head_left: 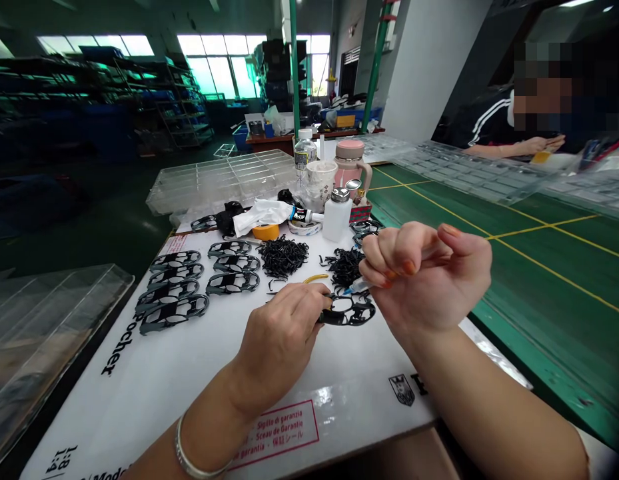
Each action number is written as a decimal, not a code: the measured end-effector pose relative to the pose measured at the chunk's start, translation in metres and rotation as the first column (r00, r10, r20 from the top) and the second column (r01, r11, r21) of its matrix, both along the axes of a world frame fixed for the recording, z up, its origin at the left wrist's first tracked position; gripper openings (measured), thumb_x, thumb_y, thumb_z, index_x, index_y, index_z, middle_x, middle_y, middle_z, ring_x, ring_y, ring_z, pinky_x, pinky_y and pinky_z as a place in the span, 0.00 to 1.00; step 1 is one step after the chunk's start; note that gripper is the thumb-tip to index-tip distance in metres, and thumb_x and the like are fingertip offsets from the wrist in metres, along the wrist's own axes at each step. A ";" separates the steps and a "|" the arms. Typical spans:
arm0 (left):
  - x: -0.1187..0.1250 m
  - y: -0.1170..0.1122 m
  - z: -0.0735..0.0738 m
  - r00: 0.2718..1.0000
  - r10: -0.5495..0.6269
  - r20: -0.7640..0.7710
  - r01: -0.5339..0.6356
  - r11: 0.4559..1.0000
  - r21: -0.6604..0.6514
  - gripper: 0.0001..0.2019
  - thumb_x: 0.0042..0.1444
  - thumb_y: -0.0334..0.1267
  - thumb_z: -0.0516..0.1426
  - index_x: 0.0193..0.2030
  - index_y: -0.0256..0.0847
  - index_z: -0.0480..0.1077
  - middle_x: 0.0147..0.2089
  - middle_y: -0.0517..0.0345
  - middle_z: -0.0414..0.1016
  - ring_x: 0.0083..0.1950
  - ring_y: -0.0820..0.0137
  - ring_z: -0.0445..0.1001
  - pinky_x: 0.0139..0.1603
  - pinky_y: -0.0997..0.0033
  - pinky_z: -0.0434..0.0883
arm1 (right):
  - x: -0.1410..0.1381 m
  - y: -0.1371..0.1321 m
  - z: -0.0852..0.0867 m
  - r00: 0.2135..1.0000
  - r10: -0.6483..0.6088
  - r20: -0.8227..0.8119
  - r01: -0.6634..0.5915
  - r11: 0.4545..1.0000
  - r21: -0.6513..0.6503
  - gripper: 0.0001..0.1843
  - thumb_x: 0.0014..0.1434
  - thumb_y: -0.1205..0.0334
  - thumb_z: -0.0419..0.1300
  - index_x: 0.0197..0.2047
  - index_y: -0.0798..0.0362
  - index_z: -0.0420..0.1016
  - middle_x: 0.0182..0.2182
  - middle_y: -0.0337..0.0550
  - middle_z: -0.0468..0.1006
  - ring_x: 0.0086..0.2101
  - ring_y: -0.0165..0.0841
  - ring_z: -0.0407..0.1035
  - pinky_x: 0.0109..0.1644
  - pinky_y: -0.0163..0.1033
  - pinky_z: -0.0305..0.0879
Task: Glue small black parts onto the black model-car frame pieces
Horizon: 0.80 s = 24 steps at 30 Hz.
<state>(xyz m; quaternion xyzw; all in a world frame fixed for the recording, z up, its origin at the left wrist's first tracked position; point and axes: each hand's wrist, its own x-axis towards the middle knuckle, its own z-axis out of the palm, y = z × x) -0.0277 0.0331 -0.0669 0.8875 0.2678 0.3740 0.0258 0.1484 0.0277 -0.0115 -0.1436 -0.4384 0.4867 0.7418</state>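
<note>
My left hand (288, 333) is closed on one end of a black plastic frame part (350, 312) with several openings, held just above the white board. To its right, my right hand (429, 273) is curled with the palm side showing. A small pale tube with a blue tip (358, 287) sticks out of its fist and points down-left towards the frame part; most of the tube is hidden by the fingers. A curved yellow piece (315, 277) shows behind my left hand; whether that hand touches it I cannot tell. Two piles of small black pieces (283, 257) lie beyond the hands.
Several similar black frames (174, 313) stand in rows at left. Behind are a white bottle (338, 217), yellow tape (266, 232), a paper cup (321, 181) and a pink mug (350, 163). Clear divided trays (229, 177) lie around. A co-worker sits across the green table (469, 207).
</note>
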 end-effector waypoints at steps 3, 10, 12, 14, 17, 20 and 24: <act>0.000 0.000 0.000 1.000 -0.002 0.013 0.002 1.000 0.025 0.14 0.54 0.20 0.58 0.44 0.39 0.66 0.47 0.55 0.77 0.50 0.66 0.75 0.49 0.66 0.76 | 0.002 -0.001 0.001 1.000 0.001 0.024 -0.001 1.000 -0.008 0.22 0.55 0.52 0.54 0.15 0.54 0.59 0.13 0.35 0.46 0.17 0.26 0.47 0.18 0.31 0.44; -0.001 0.002 0.001 1.000 -0.005 0.020 0.004 1.000 0.029 0.14 0.53 0.19 0.58 0.44 0.38 0.67 0.48 0.54 0.77 0.51 0.66 0.75 0.52 0.65 0.75 | 0.003 -0.002 0.002 1.000 -0.008 0.025 0.009 1.000 -0.005 0.21 0.55 0.54 0.53 0.15 0.54 0.59 0.13 0.35 0.45 0.17 0.26 0.47 0.18 0.31 0.44; -0.001 0.002 0.001 1.000 -0.002 0.023 0.001 1.000 0.028 0.14 0.53 0.19 0.58 0.44 0.38 0.67 0.47 0.54 0.77 0.51 0.66 0.75 0.53 0.65 0.75 | 0.003 -0.002 0.002 1.000 -0.010 0.017 0.010 1.000 -0.006 0.21 0.54 0.54 0.52 0.15 0.54 0.59 0.13 0.35 0.45 0.17 0.26 0.47 0.17 0.31 0.45; 0.000 0.002 0.001 1.000 0.000 0.022 -0.001 1.000 0.029 0.15 0.52 0.19 0.58 0.44 0.38 0.67 0.47 0.54 0.77 0.52 0.66 0.75 0.53 0.65 0.75 | 0.003 -0.002 0.002 1.000 -0.011 0.024 0.012 1.000 -0.007 0.21 0.55 0.54 0.53 0.15 0.54 0.59 0.13 0.35 0.46 0.17 0.26 0.47 0.18 0.31 0.45; -0.001 0.002 0.000 1.000 0.003 0.017 -0.003 1.000 0.030 0.16 0.52 0.18 0.58 0.44 0.38 0.67 0.48 0.54 0.77 0.52 0.66 0.75 0.54 0.64 0.74 | 0.003 -0.003 0.002 0.999 -0.014 0.042 0.014 1.000 -0.003 0.21 0.55 0.54 0.53 0.15 0.54 0.58 0.13 0.35 0.46 0.17 0.26 0.48 0.18 0.31 0.45; -0.001 0.002 0.001 1.000 0.004 0.014 -0.004 1.000 0.029 0.16 0.52 0.18 0.59 0.44 0.38 0.67 0.48 0.54 0.77 0.52 0.66 0.75 0.54 0.64 0.74 | 0.004 -0.003 0.002 0.999 -0.013 0.046 0.013 1.000 -0.002 0.21 0.55 0.54 0.53 0.15 0.54 0.58 0.14 0.36 0.46 0.18 0.26 0.48 0.18 0.31 0.45; -0.001 0.002 0.002 1.000 0.006 0.018 -0.006 1.000 0.031 0.14 0.53 0.20 0.59 0.44 0.38 0.67 0.48 0.54 0.77 0.52 0.66 0.75 0.53 0.65 0.74 | 0.005 -0.003 0.002 0.999 -0.012 0.050 0.012 1.000 -0.004 0.21 0.55 0.54 0.53 0.15 0.54 0.58 0.13 0.36 0.46 0.18 0.27 0.47 0.18 0.32 0.46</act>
